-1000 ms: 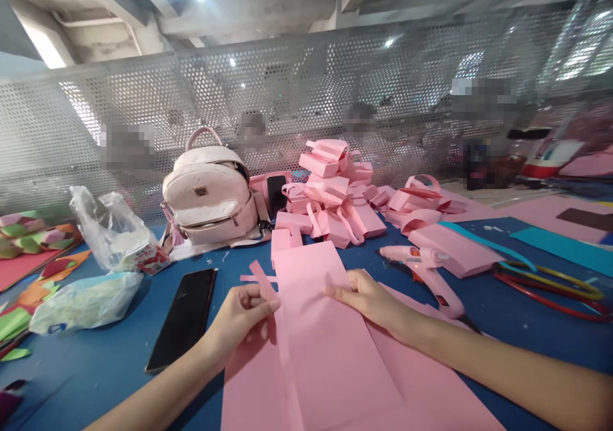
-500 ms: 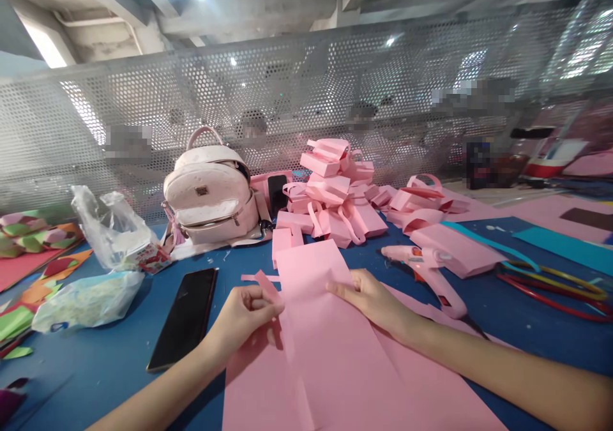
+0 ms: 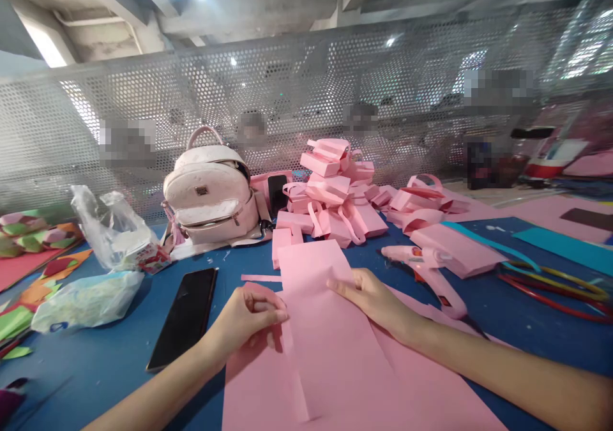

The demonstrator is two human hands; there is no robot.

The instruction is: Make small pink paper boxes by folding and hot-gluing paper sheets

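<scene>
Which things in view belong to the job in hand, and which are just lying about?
Belong:
pink sheet, held by the right hand
pink strip, pinched by the left hand
probably the glue gun and folded pink pieces

Apparently lying about:
backpack
flat black phone
filled plastic bag

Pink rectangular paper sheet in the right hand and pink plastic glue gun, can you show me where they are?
Pink rectangular paper sheet [image 3: 330,329], head view: middle of its face.
Pink plastic glue gun [image 3: 431,267], head view: where body meets handle.
</scene>
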